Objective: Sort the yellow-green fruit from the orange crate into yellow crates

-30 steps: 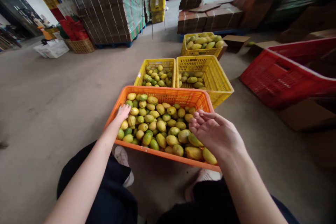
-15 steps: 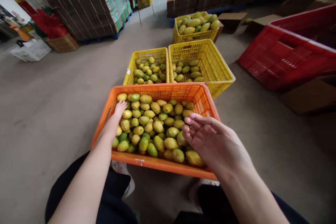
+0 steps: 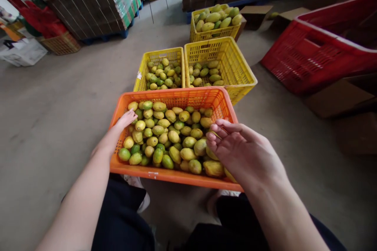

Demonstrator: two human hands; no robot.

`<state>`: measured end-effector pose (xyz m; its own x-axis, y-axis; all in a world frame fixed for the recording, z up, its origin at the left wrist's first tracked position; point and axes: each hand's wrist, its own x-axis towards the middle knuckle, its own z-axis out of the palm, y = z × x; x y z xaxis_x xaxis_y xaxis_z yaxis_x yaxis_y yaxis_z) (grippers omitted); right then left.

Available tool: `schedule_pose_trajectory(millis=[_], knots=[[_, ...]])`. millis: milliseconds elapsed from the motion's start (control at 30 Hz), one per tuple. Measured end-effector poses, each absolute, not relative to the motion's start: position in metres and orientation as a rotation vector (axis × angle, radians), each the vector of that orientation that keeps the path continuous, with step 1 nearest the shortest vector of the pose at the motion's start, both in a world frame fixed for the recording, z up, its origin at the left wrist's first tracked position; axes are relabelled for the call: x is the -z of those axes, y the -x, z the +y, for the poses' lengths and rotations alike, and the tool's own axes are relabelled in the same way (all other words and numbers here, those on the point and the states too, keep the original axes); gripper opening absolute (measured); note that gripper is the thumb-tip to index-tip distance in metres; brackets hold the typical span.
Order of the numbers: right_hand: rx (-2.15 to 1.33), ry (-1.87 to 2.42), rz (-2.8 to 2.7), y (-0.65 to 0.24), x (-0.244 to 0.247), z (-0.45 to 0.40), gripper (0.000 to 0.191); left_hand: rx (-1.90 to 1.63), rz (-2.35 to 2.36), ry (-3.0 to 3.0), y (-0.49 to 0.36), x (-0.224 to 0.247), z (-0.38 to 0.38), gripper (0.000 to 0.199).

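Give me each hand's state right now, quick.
Left hand: at the yellow-green fruit in the orange crate; whether it grips one cannot be told.
Right hand: open, fingers slightly curled, nothing seen in it.

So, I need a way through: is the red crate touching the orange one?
Apart. The head view shows a stretch of grey floor between the red crate and the orange crate.

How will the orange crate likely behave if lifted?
The orange crate is probably heavy, since it holds dozens of fruits. Its slotted walls look fairly stiff, with a straight rim. The loose, rounded fruits may roll if it tilts.
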<state>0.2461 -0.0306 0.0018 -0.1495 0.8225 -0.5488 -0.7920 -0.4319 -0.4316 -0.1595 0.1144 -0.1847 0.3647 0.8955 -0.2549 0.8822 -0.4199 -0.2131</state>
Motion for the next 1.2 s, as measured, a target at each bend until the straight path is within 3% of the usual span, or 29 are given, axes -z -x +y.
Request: schedule_pose_trajectory(millis=[167,300,367,500,600,700,800,833,900,1000,1200], knots=[[-1.778,0.923,-0.064,-0.236,-0.006,-0.028,0.006,-0.442,-1.783,2.364,0.138,0.150,0.092,0.038],[-1.788,0.982,-0.292,-0.221,-0.007,-0.028,0.003,-0.024,-2.296,2.284,0.097,0.108,0.068,0.063],[-1.734,1.007,-0.462,-0.210,-0.006,-0.030,0.010,0.296,-2.476,2.478,0.067,0.077,0.054,0.067],[-1.498,1.076,-0.569,-0.186,-0.004,-0.036,0.042,0.871,-2.422,3.035,0.002,0.011,0.026,0.054],[-1.551,0.999,-0.520,-0.181,-0.004,-0.039,0.042,1.019,-2.500,3.136,-0.024,-0.012,0.018,0.063],[-1.724,1.036,-0.301,-0.189,-0.005,-0.040,0.025,0.855,-2.419,2.947,-0.016,0.015,0.023,0.065],[-1.714,1.059,-0.114,-0.204,-0.006,-0.041,0.018,-0.017,-2.156,2.544,0.013,0.074,0.031,0.039],[-1.710,1.051,-0.087,-0.208,-0.007,-0.041,0.017,-0.150,-2.120,2.519,0.023,0.095,0.033,0.029],[-1.711,1.035,-0.057,-0.217,-0.009,-0.042,0.017,-0.316,-2.037,2.551,0.041,0.131,0.035,0.023],[-1.706,1.028,-0.027,-0.225,-0.014,-0.043,0.017,-0.487,-1.930,2.599,0.058,0.172,0.036,0.032],[-1.696,1.003,-0.006,-0.237,-0.017,-0.036,0.015,-0.581,-1.848,2.542,0.057,0.217,0.036,0.037]])
